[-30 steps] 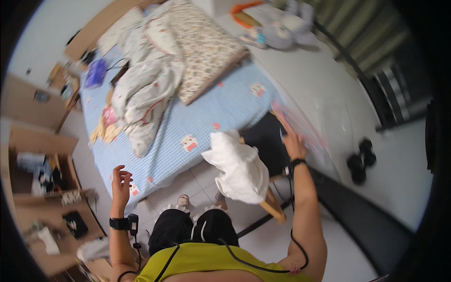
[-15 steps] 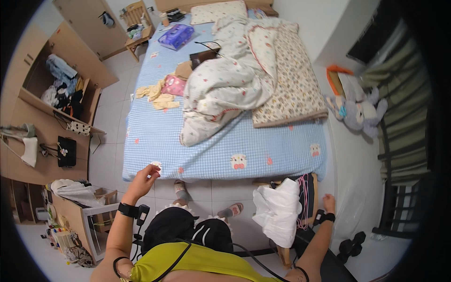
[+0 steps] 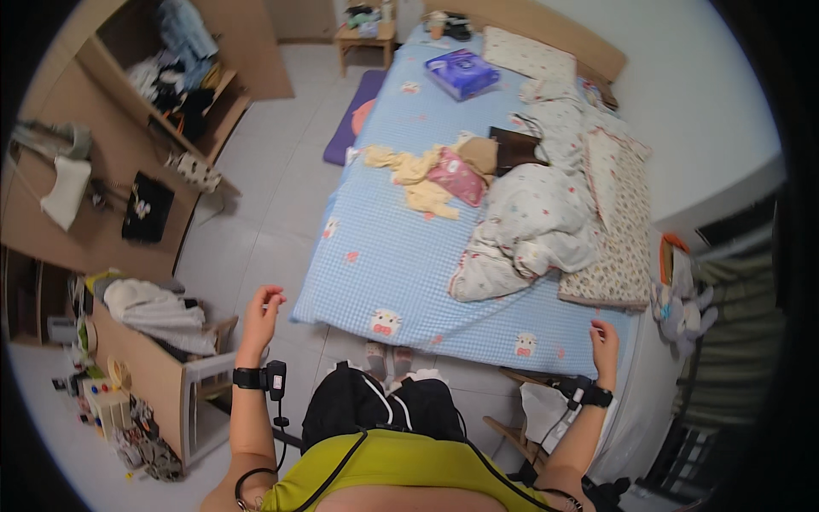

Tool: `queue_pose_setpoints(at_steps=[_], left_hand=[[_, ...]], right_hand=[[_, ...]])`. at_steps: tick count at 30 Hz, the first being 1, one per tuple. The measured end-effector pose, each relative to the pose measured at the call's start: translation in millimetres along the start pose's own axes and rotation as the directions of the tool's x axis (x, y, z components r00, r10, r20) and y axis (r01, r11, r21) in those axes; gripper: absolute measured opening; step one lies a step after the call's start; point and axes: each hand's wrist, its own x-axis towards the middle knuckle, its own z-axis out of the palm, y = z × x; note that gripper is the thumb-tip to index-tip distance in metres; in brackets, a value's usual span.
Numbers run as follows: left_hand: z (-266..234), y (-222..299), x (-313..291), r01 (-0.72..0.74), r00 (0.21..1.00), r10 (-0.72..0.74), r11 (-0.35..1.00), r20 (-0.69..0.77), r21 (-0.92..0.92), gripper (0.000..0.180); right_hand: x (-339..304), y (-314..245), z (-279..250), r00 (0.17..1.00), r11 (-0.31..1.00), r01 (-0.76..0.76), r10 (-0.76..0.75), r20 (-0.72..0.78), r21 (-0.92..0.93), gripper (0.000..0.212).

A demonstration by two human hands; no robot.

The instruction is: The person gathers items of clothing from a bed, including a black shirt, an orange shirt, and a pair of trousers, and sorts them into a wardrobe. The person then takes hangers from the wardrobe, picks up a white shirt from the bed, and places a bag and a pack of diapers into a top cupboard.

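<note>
Pretty lived-in room: a blue box (image 3: 461, 72) sits near the head end of the bed, with a pillow (image 3: 529, 64) at the headboard. A purple mat (image 3: 354, 128) lies on the floor along the bed's left edge, and a grey plush toy (image 3: 682, 311) slumps past its right edge.

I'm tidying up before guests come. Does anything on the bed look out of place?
Yes. The white quilt lies bunched in a heap on the bed's right half instead of spread flat. Yellow clothes and a pink item are strewn mid-bed, and a blue box sits near the pillow.
</note>
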Motion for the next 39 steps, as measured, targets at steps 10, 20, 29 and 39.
queue_pose_setpoints(at_steps=[10, 20, 29, 39], left_hand=[[-215.8, -136.0, -87.9, 0.247, 0.885, -0.226, 0.969, -0.407, 0.0, 0.013], [-405.2, -151.6, -21.1, 0.279, 0.858, -0.216, 0.958, -0.466, 0.071, 0.015], [-447.1, -137.2, 111.1, 0.313, 0.917, -0.25, 0.934, -0.31, 0.172, 0.013], [-405.3, -53.2, 412.4, 0.282, 0.959, -0.264, 0.9, -0.098, 0.331, 0.009]], right_hand=[[75.7, -277.6, 324.7, 0.807, 0.896, 0.438, -0.426, 0.409, 0.07, 0.023], [13.1, -393.9, 541.1, 0.659, 0.935, 0.343, -0.172, 0.733, -0.089, 0.027], [90.2, -421.6, 629.4, 0.655, 0.979, 0.106, 0.066, 0.753, -0.177, 0.032], [346.5, -494.7, 763.0, 0.822, 0.959, 0.184, -0.03, 0.569, -0.215, 0.064]])
